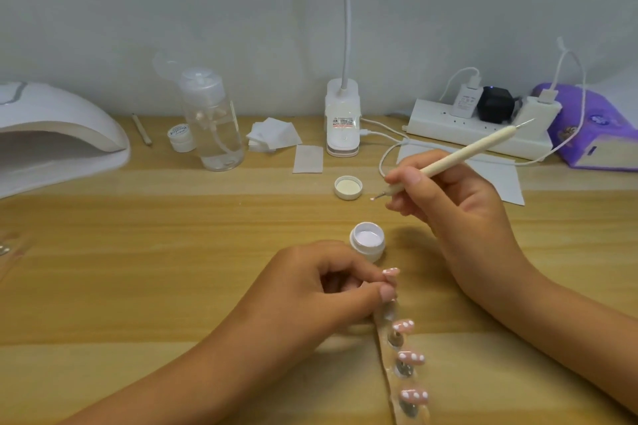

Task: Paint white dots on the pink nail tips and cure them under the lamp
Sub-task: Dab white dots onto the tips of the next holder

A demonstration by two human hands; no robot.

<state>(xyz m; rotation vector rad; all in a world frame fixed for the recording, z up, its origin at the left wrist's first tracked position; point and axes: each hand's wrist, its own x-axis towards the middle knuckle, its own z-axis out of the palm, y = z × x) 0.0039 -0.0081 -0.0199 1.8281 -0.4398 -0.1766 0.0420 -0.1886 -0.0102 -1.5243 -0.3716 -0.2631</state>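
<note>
While left grip (pixel 321 290) pinches strip (pixel 388 359) | right grip (pixel 455 200) clamps pen (pixel 476 148) | strip cut off below

A plain pale-grey wall (pixel 138 10) stands behind a light wood-grain table (pixel 138 217) — softly, evenly lit.

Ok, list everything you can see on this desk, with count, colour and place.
curing lamp: one, white, far left.
pump bottle: one, clear, back left.
closed jar: one, white, beside the pump bottle.
wipes: small stack, white, back centre.
desk lamp base: one, white, back centre.
power strip: one, white, back right.
tissue pack: one, purple, far right.
open jar: one, white, centre.
jar lid: one, white, behind the open jar.
nail tips: four, pink with white dots, front centre.
hands: two; left hand pinches the top nail tip, right hand holds the cream dotting pen.
</note>
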